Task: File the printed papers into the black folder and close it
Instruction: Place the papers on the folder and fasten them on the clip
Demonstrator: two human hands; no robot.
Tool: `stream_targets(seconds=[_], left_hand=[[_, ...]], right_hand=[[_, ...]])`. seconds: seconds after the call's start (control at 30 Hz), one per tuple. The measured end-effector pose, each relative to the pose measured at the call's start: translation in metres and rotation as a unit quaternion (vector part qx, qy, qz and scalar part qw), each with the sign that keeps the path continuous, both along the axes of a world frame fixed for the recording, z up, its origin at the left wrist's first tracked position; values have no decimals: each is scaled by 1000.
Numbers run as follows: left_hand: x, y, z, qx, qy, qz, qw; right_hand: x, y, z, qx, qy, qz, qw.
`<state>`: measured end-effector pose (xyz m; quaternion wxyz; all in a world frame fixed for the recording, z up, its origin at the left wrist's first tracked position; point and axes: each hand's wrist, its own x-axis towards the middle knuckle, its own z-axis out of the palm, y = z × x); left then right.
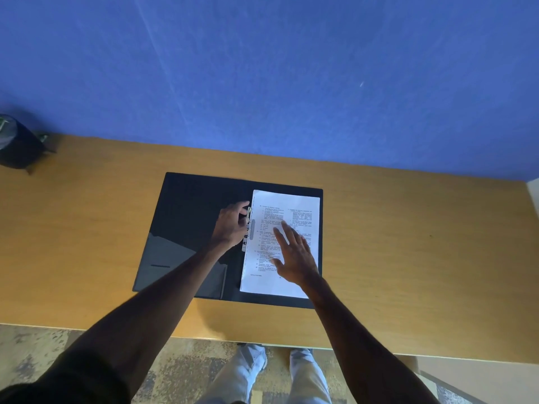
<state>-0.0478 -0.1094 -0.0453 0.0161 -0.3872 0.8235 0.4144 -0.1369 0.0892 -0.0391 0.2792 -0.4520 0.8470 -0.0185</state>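
Note:
A black folder lies open on the wooden table. The printed papers rest on its right half, their left edge against the metal clip along the spine. My left hand curls around that clip, fingers closed on it. Flat on the papers lies my right hand, fingers spread, pressing on the lower middle of the top sheet. The left inner cover has a glossy pocket near the front.
The wooden table runs against a blue wall. A dark bag-like object sits at the table's far left corner. Patterned carpet and the person's legs show below the front edge.

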Motion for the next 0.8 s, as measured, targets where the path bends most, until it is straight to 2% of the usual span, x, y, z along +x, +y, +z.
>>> stream_targets(seconds=[0.23,0.5,0.8], left_hand=[[8,7,7,-8,39,29,999],[49,35,0,36,72,76,994],[48,33,0,18,88,56,994]], right_hand=[[0,0,0,1,-3,-3,1000],[0,0,1,9,5,6,1000],[2,1,0,5,-2,-4,1000]])
